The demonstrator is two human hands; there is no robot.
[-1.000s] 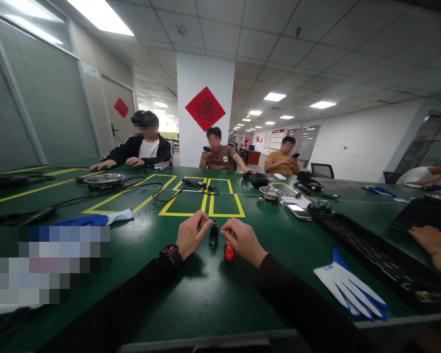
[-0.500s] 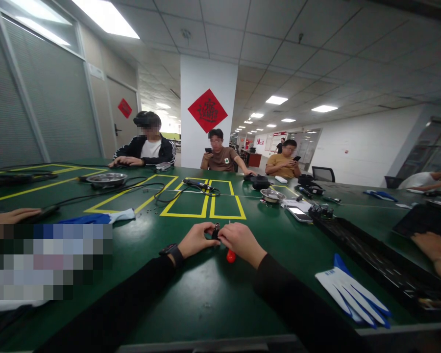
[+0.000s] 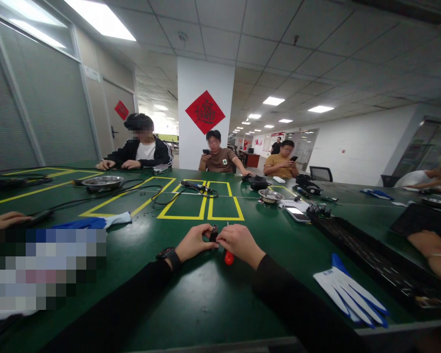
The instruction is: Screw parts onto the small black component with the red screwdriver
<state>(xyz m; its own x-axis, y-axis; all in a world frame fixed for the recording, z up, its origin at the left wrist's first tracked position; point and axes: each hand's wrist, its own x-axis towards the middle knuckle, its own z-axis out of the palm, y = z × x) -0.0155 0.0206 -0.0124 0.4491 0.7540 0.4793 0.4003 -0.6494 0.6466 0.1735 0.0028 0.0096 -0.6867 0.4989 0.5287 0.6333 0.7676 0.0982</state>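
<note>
My left hand [image 3: 194, 241] is closed in a pinch around a small black part with a shiny metal top [image 3: 214, 232], held upright just above the table. Close against it on the right, my right hand [image 3: 240, 241] has its thumb and forefinger pressed together at the part's side. A red-handled screwdriver [image 3: 229, 258] is tucked in that right hand, its handle showing below the fingers and a thin metal shaft end sticking up above them. What the right fingertips grip at the part is too small to make out.
White-and-blue gloves [image 3: 351, 293] lie at right beside a long black tray [image 3: 375, 264] of metal parts. A phone [image 3: 297, 214], metal bowls [image 3: 271, 196] and cables [image 3: 106, 196] are on the green table [image 3: 206, 294]. Several people sit around it; co-workers' hands show at both edges.
The view has shifted slightly, so everything sits a little further left. Both my hands keep the same hold on the part and screwdriver. The co-worker at far left has moved their hands apart.
</note>
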